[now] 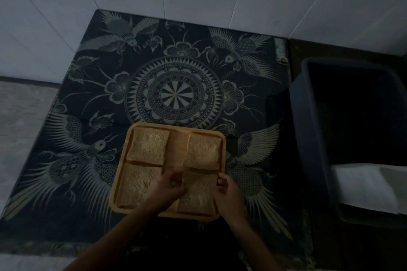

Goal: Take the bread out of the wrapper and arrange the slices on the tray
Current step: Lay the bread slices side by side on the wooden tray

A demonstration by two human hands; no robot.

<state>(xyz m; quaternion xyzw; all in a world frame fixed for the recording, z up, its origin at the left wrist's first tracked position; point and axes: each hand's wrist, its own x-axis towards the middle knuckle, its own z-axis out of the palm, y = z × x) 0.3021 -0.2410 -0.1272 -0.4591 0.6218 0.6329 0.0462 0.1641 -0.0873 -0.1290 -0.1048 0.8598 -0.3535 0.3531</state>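
Dimly: both hands (174, 185) (226, 189) curled at near-right slice (198, 196) on tray (223, 138); fingers' hold unclear.

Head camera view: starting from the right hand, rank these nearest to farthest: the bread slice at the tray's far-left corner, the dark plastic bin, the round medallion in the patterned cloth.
1. Far-left bread slice, up and left of the right hand, on the wooden tray.
2. Round medallion, beyond the tray, centre of the cloth.
3. Dark plastic bin, off to the right.
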